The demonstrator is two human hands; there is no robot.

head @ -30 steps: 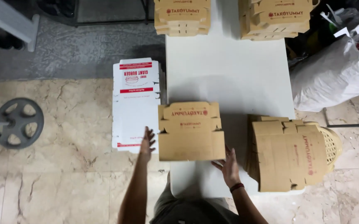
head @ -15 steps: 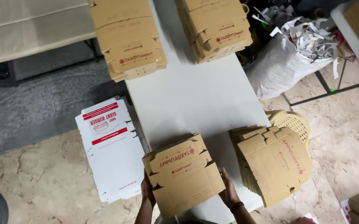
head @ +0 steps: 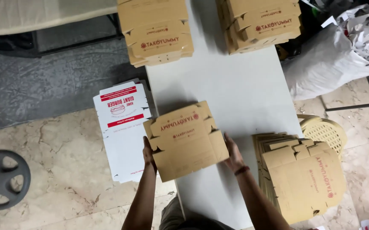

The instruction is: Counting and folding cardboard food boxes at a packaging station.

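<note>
Both hands, left (head: 148,152) and right (head: 233,154), clasped one folded brown box (head: 185,139) by its sides, fingers pressed against it, above the white tabletop (head: 235,93); two stacks of folded boxes (head: 158,32) stood beyond.

Soft, even indoor light, faint shadows on the white table (head: 235,85), slight blur throughout.

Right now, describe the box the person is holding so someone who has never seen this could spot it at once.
Start at the long white table. At its near end, both hands grip a folded brown cardboard box, left hand and right hand on opposite edges. Unlike the brown stacks at the far end and the flat pile at the right, it is single and tilted.
</note>
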